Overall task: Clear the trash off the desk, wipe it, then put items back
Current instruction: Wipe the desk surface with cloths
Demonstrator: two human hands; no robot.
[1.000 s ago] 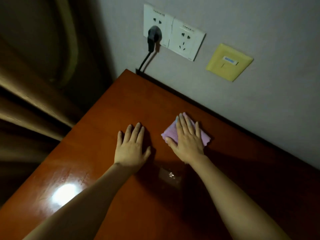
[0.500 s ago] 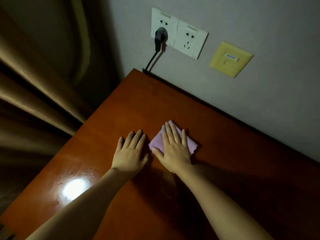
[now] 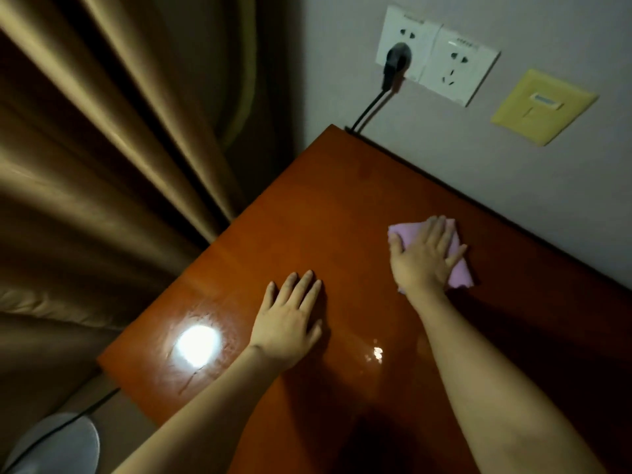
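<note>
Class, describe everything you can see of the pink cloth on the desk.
The pink cloth is a small, soft-looking piece of pale pink fabric, seemingly folded, lying flat on the reddish-brown wooden desk near its wall edge. The right hand presses on it with straight, spread fingers, covering its middle; only its edges and corners show.

Dim bedroom-like room: wooden desk (image 3: 307, 213), heavy curtains (image 3: 102, 159), wall sockets (image 3: 434, 53)

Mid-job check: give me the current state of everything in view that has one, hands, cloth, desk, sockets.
Right hand: flat, fingers straight, pressing the cloth.
Pink cloth: folded, flat on the desk under the right hand.
Left hand: flat on bare desk, holding nothing.
Desk: glossy, with a lamp glare.
Left socket: black plug inserted.
Right socket: empty.
</note>
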